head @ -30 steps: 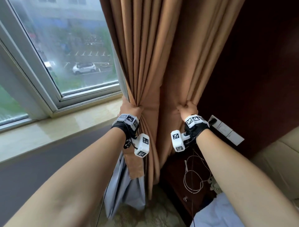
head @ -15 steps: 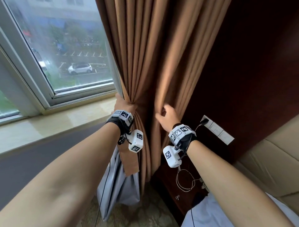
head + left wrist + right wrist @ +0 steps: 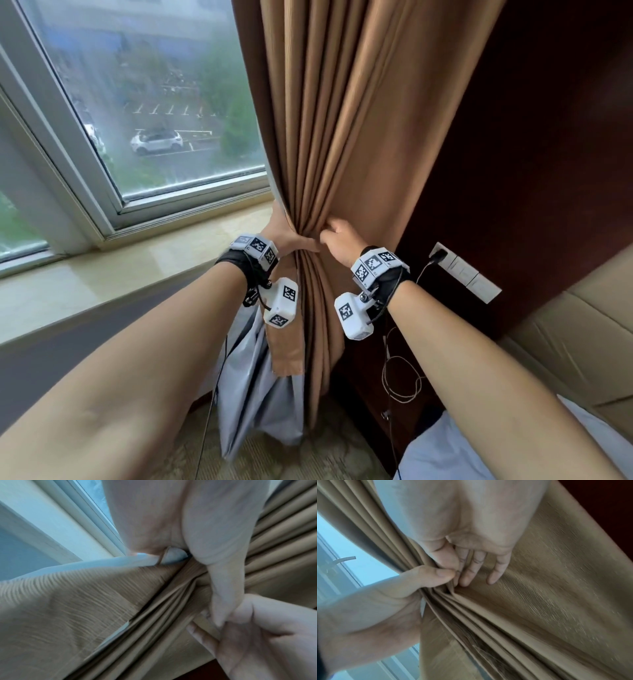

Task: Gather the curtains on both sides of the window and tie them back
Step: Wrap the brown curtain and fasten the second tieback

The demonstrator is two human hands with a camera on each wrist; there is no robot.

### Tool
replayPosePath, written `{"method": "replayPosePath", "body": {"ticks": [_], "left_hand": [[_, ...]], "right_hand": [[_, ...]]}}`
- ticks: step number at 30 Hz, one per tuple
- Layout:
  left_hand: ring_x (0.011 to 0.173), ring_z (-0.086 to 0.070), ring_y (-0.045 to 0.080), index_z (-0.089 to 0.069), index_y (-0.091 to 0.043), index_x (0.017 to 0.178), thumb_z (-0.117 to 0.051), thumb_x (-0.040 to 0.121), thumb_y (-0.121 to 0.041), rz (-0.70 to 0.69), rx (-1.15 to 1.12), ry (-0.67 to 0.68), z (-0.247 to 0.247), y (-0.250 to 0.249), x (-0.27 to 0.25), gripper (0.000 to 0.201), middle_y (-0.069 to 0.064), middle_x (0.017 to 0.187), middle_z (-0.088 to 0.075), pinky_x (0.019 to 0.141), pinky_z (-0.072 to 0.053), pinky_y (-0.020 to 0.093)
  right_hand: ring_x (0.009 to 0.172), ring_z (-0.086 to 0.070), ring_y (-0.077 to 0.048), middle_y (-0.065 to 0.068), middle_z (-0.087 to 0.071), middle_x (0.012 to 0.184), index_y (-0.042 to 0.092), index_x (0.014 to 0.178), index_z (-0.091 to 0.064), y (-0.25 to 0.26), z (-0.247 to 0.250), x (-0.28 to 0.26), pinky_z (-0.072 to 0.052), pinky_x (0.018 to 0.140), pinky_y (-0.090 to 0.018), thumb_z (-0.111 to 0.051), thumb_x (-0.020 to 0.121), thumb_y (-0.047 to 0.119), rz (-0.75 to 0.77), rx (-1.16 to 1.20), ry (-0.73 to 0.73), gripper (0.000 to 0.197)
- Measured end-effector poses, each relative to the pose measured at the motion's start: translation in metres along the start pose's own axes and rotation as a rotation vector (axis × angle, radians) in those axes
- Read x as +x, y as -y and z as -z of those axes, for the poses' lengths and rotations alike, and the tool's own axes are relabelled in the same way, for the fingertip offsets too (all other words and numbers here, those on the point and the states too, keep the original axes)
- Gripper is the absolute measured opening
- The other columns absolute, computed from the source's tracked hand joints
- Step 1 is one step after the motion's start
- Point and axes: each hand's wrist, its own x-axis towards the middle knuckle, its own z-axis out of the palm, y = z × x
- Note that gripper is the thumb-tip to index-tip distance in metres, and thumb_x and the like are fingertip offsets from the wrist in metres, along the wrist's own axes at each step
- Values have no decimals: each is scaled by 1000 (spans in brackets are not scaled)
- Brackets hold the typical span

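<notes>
A tan curtain [image 3: 342, 137] hangs to the right of the window, pinched into a narrow waist at sill height. My left hand [image 3: 291, 240] grips that gathered bundle, its thumb [image 3: 214, 574] wrapped across the front of the folds. My right hand [image 3: 339, 236] is right beside it, touching it. Its fingers [image 3: 474, 568] lie fairly straight on the folds [image 3: 488, 608], next to the left thumb tip [image 3: 440, 574]. A flat tan band [image 3: 286, 342] dangles below my left wrist, over the curtain's grey lining [image 3: 260, 394].
The window [image 3: 154, 102] and pale stone sill [image 3: 120, 274] are on the left. A dark wood wall [image 3: 531, 137] on the right carries a socket panel [image 3: 462, 274] with a plugged-in cable [image 3: 400, 377]. A beige padded panel [image 3: 582, 342] and white bedding [image 3: 445, 452] are at the lower right.
My right hand let go of the curtain's right part and swept left, pushing the folds over to my left hand. The left hand kept its grip.
</notes>
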Motion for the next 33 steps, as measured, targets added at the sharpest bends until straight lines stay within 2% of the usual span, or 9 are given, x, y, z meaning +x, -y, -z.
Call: {"method": "replayPosePath", "body": {"ticks": [3,6,10,15,19,23,27,31,33], "left_hand": [[115,-50,4,-27,-17,132,-98,41,-16,-18,-74,-3,0,5,0,116,-8,121,-47,96,-36,7],[111,-58,10,-33,-24,128,-97,45,-19,64,-152,-120,-4,7,-1,105,-5,118,-57,88,-44,14],[93,-63,20,-39,-23,130,-84,58,-28,149,-22,-238,-11,7,-2,85,-4,104,-63,81,-52,31],[87,-64,35,-42,-28,128,-66,62,-32,286,65,-278,-18,2,6,71,1,93,-61,83,-55,47],[88,-62,34,-42,-29,129,-65,62,-31,320,69,-307,-24,1,19,71,1,94,-60,86,-54,46],[83,-60,31,-42,-27,130,-67,67,-27,339,88,-312,-30,2,31,68,2,95,-61,81,-55,41],[82,-60,29,-44,-24,131,-69,69,-24,358,91,-330,-38,3,41,66,6,99,-64,72,-51,35],[87,-61,32,-43,-21,133,-71,70,-21,366,110,-350,-43,3,48,69,9,101,-64,75,-52,36],[85,-60,31,-42,-20,134,-71,71,-20,361,104,-374,-46,2,49,69,9,100,-63,72,-49,34]], "right_hand": [[97,-53,-19,-6,-61,100,3,117,-63,5,3,7,-43,92,-31,-41,89,-4,-82,38,-31,36],[91,-52,-20,-2,-58,86,-6,112,-62,6,3,8,-45,84,-30,-40,89,-10,-150,177,-65,32],[86,-58,-11,5,-63,92,18,103,-60,5,-3,11,-47,72,-25,-39,94,-4,-150,273,-125,32],[66,-61,-10,1,-68,83,22,81,-67,-19,16,18,-48,58,-25,-41,93,3,-223,249,-358,34],[63,-55,-9,-1,-56,81,16,104,-58,-39,54,21,-48,58,-25,-41,97,1,-351,379,-488,23],[56,-57,-12,-8,-54,91,18,102,-49,-50,94,35,-53,55,-27,-45,96,1,-392,465,-539,18],[73,-60,-21,-4,-51,112,15,146,-37,-51,121,61,-58,79,-41,-54,86,-6,-340,412,-623,66],[89,-62,-23,-5,-65,108,9,123,-60,-62,139,83,-54,78,-22,-66,82,5,-283,100,-532,41],[89,-66,-27,-10,-71,102,10,107,-66,-65,140,84,-55,82,-31,-71,79,18,-245,-16,-502,29]]}}
